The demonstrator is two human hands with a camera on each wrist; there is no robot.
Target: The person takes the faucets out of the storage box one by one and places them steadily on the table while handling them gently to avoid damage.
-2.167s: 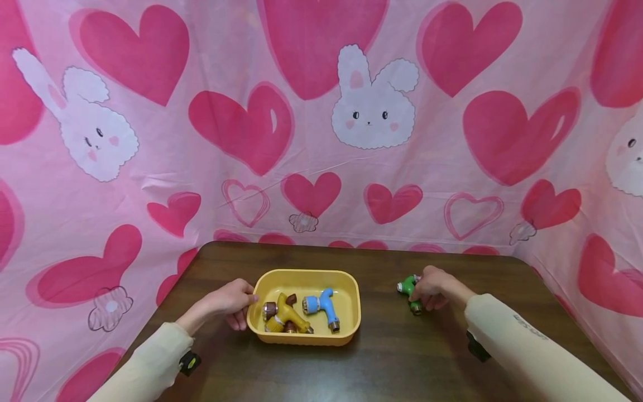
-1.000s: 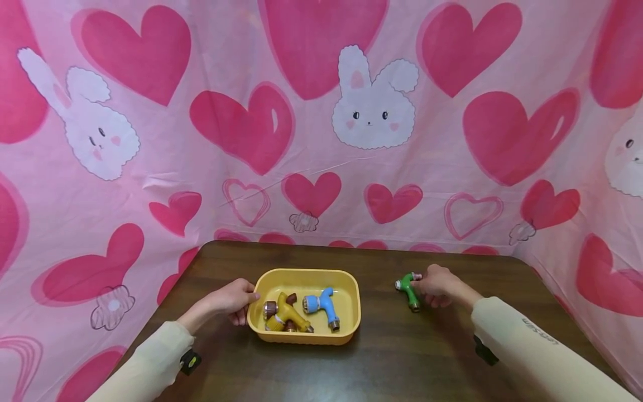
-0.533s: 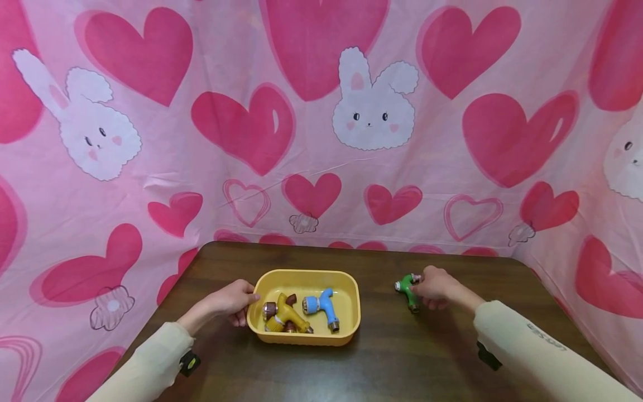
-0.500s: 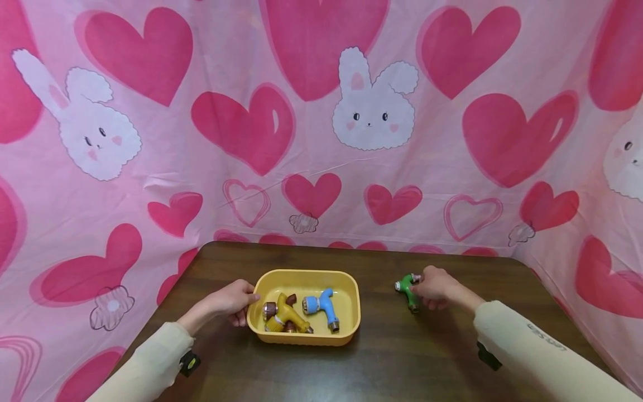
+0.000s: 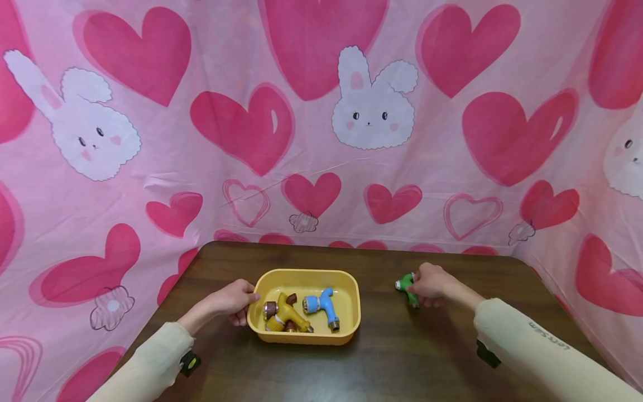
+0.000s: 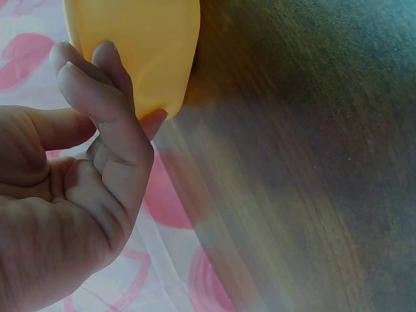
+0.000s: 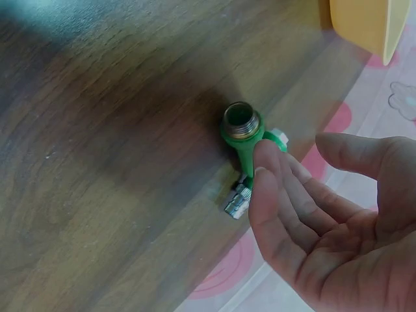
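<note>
My left hand [image 5: 233, 300] holds the left end of a yellow plastic tray [image 5: 301, 338], thumb over the rim and fingers outside. Part of the tray's wall [image 6: 153, 39] shows behind the fingers in the left wrist view. My right hand [image 5: 433, 285] is at a small green tap [image 5: 404, 283] right of the tray and partly covers it. In the right wrist view the tap's threaded metal end [image 7: 240, 120] faces the camera; the fingertips [image 7: 265, 155] overlap its body, while the thumb [image 7: 351, 155] stands apart.
Inside the tray, a blue tap [image 5: 326, 307] lies at the right. A yellow tap [image 5: 288, 314] rests at the left, over a partly hidden brown one [image 5: 270, 309]. The dark wooden table [image 5: 392, 363] ends at a pink heart-patterned cloth [image 5: 311, 156].
My right hand has shifted slightly left and covers more of the green tap than a second ago. The tap has moved a little left since the earliest frame. My left hand and the tray stay put.
</note>
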